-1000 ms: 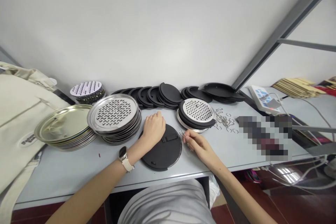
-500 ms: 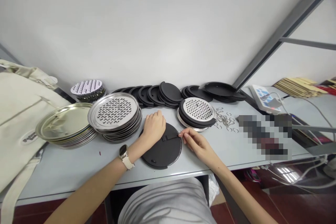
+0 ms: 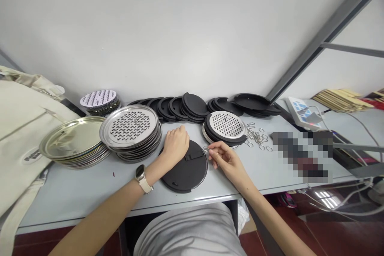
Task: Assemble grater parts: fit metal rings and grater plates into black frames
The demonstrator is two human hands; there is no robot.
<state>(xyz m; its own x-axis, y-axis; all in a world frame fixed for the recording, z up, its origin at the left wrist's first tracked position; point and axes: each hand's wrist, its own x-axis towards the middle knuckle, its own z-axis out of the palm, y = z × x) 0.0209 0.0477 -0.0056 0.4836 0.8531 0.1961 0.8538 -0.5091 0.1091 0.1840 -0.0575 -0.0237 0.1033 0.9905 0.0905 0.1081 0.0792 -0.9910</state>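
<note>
As right grip (image 3: 225, 161) pinches wire ring (image 3: 205, 149) | points left | left grip (image 3: 176, 146) open on disc (image 3: 186, 173)

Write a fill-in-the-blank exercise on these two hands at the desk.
The left hand rests on a flat round black disc, palm ____.
The right hand pinches a small silver metal ring with its thumb and ____.
A stack of perforated round steel plates lies to the ____ of the disc.

Missing words: down; forefinger; left.

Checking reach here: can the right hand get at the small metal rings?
Probably yes: the right hand lies close to the small metal rings, and the stack topped with a grater plate sits beside that path, not across it.
</note>
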